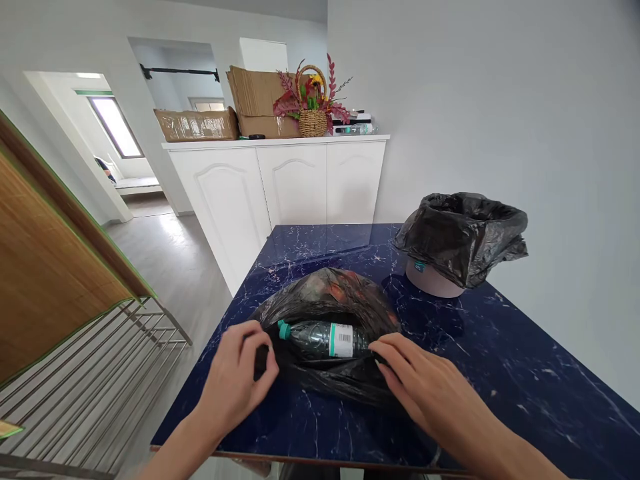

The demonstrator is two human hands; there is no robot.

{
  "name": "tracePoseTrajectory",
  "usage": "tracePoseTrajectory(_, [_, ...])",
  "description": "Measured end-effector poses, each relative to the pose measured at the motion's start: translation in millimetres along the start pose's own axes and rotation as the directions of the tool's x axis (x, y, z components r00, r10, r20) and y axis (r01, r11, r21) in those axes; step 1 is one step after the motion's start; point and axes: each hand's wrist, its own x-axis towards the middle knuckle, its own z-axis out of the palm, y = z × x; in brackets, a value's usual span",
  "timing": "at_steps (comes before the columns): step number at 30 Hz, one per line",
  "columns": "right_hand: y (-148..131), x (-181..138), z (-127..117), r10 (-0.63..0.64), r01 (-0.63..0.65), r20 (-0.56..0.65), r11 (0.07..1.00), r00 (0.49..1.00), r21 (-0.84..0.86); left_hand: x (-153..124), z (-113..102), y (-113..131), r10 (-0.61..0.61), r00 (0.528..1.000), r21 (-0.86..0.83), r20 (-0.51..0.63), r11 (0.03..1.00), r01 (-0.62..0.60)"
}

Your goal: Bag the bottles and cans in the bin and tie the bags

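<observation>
A black plastic garbage bag point(320, 385) lies on the table with its mouth spread toward me. In that mouth a clear plastic bottle point(310, 339) with a green cap and a white label rests on its side. Through the thin film at the back, reddish and pale contents show, too blurred to name. My left hand point(235, 370) is curled in a pinch on the bag's left edge, near the bottle cap. On the other side my right hand point(420, 373) pinches the bag's right edge, by the bottle's base. Its lower fingers are partly hidden.
A bin point(434, 280) lined with another black bag point(450, 233) stands at the back right of the dark blue marbled table point(505, 373). Behind is a white cabinet point(295, 183) with cardboard boxes point(197, 125) and a flower basket point(313, 123). A metal rack point(100, 380) stands left.
</observation>
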Motion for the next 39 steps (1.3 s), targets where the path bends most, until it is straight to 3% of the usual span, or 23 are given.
tracePoseTrajectory(3, [-10.2, 10.6, 7.3, -0.052, 0.048, 0.02, 0.987, 0.998, 0.153, 12.7, 5.6, 16.7, 0.217, 0.959, -0.2, 0.183, 0.963, -0.18])
tracePoseTrajectory(5, [-11.4, 15.9, 19.5, -0.052, 0.045, 0.039, 0.984, 0.998, 0.174, 19.2, 13.9, 17.1, 0.251, 0.925, -0.201, 0.286, 0.959, -0.199])
tracePoseTrajectory(11, [8.6, 16.6, 56.9, 0.056, -0.066, 0.089, 0.991, 0.994, 0.117, 14.8, 32.4, -13.5, 0.113, 0.893, -0.107, 0.435, 0.992, -0.073])
tracePoseTrajectory(17, [22.6, 6.6, 60.6, 0.104, -0.144, 0.163, 0.954, 0.981, 0.263, 14.4, 14.4, -22.6, 0.093, 0.847, -0.333, 0.524, 0.937, 0.103])
tracePoseTrajectory(21, [27.4, -3.3, 64.1, 0.153, -0.218, 0.195, 0.903, 0.969, 0.37, 24.1, -13.3, -20.1, -0.14, 0.85, -0.477, 0.508, 0.776, 0.413])
tracePoseTrajectory(24, [30.5, -11.9, 72.7, 0.181, -0.245, 0.196, 0.892, 0.964, 0.38, 31.9, -32.5, -27.6, -0.397, 0.814, -0.551, 0.425, 0.6, 0.58])
tracePoseTrajectory(26, [32.4, -16.5, 78.4, 0.181, -0.242, 0.198, 0.903, 0.963, 0.355, 42.6, -42.8, -37.0, -0.58, 0.762, -0.647, 0.287, 0.469, 0.601])
tracePoseTrajectory(28, [34.1, -19.7, 82.1, 0.18, -0.237, 0.198, 0.918, 0.963, 0.319, 60.8, -50.9, -47.3, -0.714, 0.685, -0.755, 0.144, 0.367, 0.542])
tracePoseTrajectory(30, [35.3, -21.8, 84.1, 0.196, -0.244, 0.191, 0.929, 0.962, 0.278, 84.2, -55.9, -57.5, -0.765, 0.642, -0.794, 0.047, 0.361, 0.489])
tracePoseTrajectory(33, [35.6, -23.7, 86.0, 0.233, -0.267, 0.168, 0.938, 0.958, 0.221, 115.0, -52.8, -75.4, -0.747, 0.665, -0.69, 0.005, 0.479, 0.543])
tracePoseTrajectory(39, [34.8, -25.5, 91.6, 0.247, -0.271, 0.146, 0.947, 0.958, 0.172, 120.6, -13.7, -121.6, -0.679, 0.718, -0.522, 0.154, 0.561, 0.643])
